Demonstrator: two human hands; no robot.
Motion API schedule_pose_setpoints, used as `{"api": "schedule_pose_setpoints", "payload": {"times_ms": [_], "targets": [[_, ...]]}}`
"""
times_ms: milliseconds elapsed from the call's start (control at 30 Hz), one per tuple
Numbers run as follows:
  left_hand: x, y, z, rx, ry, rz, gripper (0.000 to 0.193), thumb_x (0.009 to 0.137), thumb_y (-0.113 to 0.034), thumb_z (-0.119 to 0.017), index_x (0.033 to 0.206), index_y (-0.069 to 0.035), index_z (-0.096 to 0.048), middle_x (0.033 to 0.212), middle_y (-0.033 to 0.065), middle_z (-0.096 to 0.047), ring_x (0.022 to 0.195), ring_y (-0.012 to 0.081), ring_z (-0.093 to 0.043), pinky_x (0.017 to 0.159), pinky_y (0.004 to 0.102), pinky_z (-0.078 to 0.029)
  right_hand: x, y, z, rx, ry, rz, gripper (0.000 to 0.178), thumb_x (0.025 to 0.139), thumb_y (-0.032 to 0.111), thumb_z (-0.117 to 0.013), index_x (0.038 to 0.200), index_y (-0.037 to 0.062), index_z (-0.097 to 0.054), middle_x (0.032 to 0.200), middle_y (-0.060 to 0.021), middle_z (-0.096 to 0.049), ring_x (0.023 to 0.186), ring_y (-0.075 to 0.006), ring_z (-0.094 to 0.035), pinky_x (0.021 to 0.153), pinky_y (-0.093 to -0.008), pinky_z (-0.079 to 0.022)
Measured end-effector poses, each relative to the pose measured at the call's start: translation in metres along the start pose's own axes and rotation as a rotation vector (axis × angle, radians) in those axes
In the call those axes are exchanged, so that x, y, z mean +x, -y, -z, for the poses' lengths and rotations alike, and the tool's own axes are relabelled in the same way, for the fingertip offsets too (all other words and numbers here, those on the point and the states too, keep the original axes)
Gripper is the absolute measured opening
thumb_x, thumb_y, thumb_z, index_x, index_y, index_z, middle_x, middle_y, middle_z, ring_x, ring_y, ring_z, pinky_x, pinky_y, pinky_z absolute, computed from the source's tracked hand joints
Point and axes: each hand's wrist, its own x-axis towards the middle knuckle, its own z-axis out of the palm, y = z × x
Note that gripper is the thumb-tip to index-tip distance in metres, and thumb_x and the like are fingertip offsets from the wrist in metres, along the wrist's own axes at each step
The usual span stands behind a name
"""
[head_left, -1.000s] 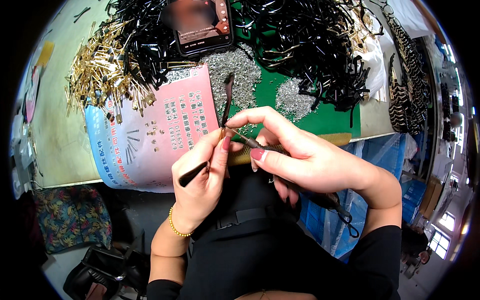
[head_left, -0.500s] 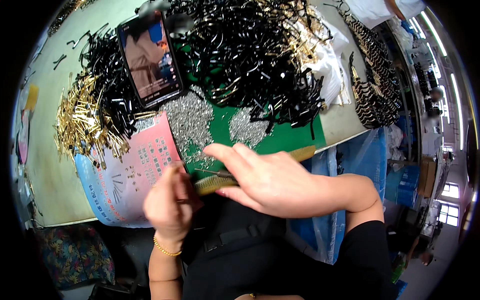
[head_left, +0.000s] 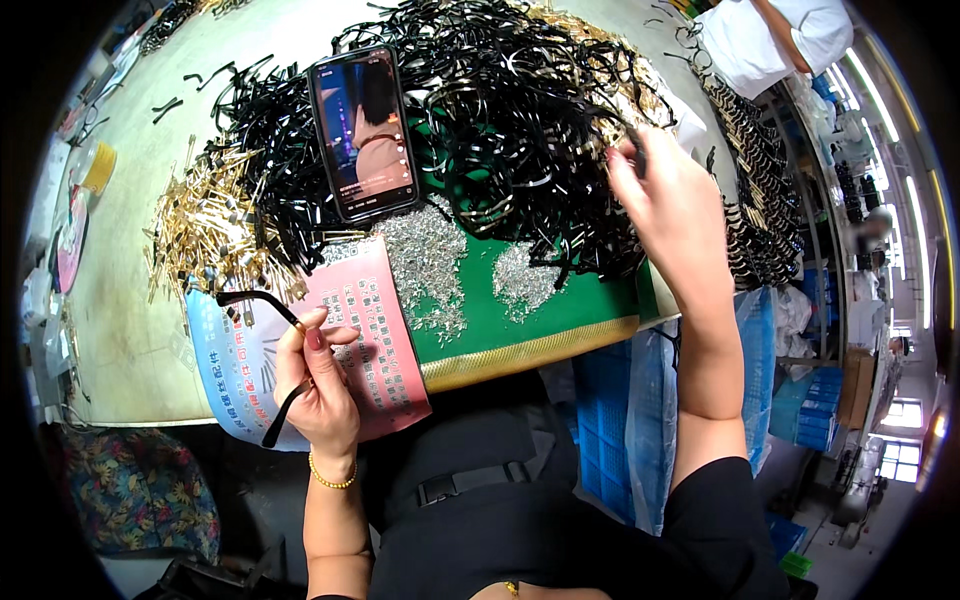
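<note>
My left hand [head_left: 320, 385] is closed on an eyeglass temple [head_left: 262, 297], black and curved. A second black curved end [head_left: 284, 418] comes out below the fingers; whether it is the same piece I cannot tell. Under this hand lies a pink and blue printed sheet [head_left: 385, 290]. My right hand [head_left: 672, 195] is at the right side of the big heap of black temples [head_left: 500, 130], its fingers curled by something dark that I cannot make out. Two heaps of tiny silver parts [head_left: 420, 262], [head_left: 525, 280] rest on the green mat [head_left: 480, 325].
A phone [head_left: 365, 140] showing a video leans on the black heap. Gold metal pieces [head_left: 200, 215] are piled at the left. Rows of curved parts [head_left: 765, 170] line the table's right edge. A blue crate [head_left: 605, 420] stands below it. Another person's white sleeve [head_left: 740, 45] shows at far right.
My right hand has moved from beside the left hand, where it held a thin metal-tipped tool, up to the black heap's right side. My left hand has turned, showing the black temple.
</note>
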Motion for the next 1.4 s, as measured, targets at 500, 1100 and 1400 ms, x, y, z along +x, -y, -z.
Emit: {"api": "schedule_pose_setpoints", "payload": {"times_ms": [500, 1100, 1400], "targets": [[0.0, -0.001, -0.005, -0.013, 0.029, -0.044, 0.023, 0.111, -0.016, -0.046, 0.123, -0.002, -0.061, 0.086, 0.0016, -0.07, 0.055, -0.0023, -0.034, 0.05, 0.0162, -0.028, 0.1, -0.013, -0.023, 0.104, 0.046, -0.13, 0.063, 0.092, 0.055, -0.062, 0.098, -0.0076, -0.066, 0.087, -0.0298, -0.07, 0.086, -0.0435, -0.07, 0.081, -0.0487, -0.054], [0.013, -0.011, 0.021, -0.531, -0.241, -0.14, 0.026, 0.111, -0.022, -0.044, 0.121, 0.0, -0.054, 0.09, 0.0142, -0.065, 0.073, 0.0152, -0.054, 0.063, 0.0278, -0.047, 0.009, 0.082, -0.017, 0.776, 0.416, 0.265, 0.028, 0.087, 0.018, -0.07, 0.108, 0.0008, -0.062, 0.082, -0.0171, -0.068, 0.068, -0.0309, -0.069, 0.064, -0.0404, -0.056], [0.035, -0.043, 0.043, 0.148, 0.719, -0.049, 0.006, 0.098, -0.004, -0.061, 0.102, -0.001, -0.064, 0.094, 0.0111, -0.07, 0.09, 0.0314, -0.065, 0.086, 0.0398, -0.051, -0.023, 0.108, -0.038, 0.481, 0.491, 0.331, 0.029, 0.091, 0.009, -0.055, 0.117, 0.0003, -0.047, 0.103, -0.0244, -0.064, 0.081, -0.0435, -0.067, 0.068, -0.0511, -0.056]]}}
